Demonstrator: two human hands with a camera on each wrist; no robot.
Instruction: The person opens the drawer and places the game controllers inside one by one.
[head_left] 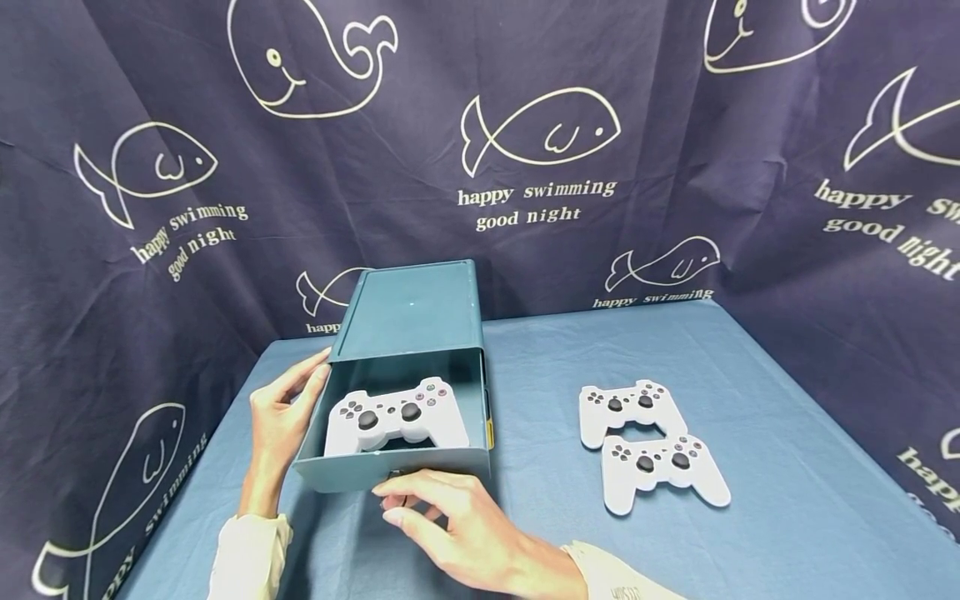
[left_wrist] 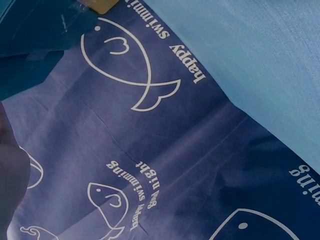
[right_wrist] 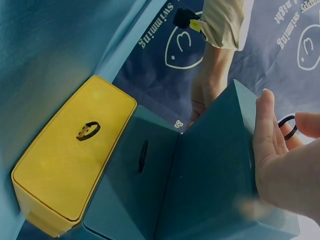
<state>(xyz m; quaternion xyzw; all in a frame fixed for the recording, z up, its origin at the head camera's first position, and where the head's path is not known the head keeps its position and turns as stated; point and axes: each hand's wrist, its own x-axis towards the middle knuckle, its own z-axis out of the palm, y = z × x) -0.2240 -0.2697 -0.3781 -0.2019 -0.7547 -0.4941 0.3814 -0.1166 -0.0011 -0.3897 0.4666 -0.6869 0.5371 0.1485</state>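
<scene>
A teal drawer box [head_left: 408, 308] stands on the blue table, its drawer [head_left: 352, 471] pulled out toward me. Inside lies a white game controller [head_left: 393, 417] with black sticks. My left hand [head_left: 303, 383] holds the drawer's left wall, thumb up at the casing's front corner; the right wrist view shows this left hand [right_wrist: 207, 92] behind the teal box [right_wrist: 210, 165]. My right hand [head_left: 386, 502] is at the drawer front, where thumb and forefinger pinch a small black ring pull [right_wrist: 286, 128]. The left wrist view shows only cloth.
Two more white controllers [head_left: 626, 408] [head_left: 660, 467] lie side by side on the table [head_left: 750, 375] to the right. A yellow panel [right_wrist: 65, 155] with a black loop adjoins the teal box. Dark fish-print cloth [head_left: 540, 167] hangs behind and on both sides.
</scene>
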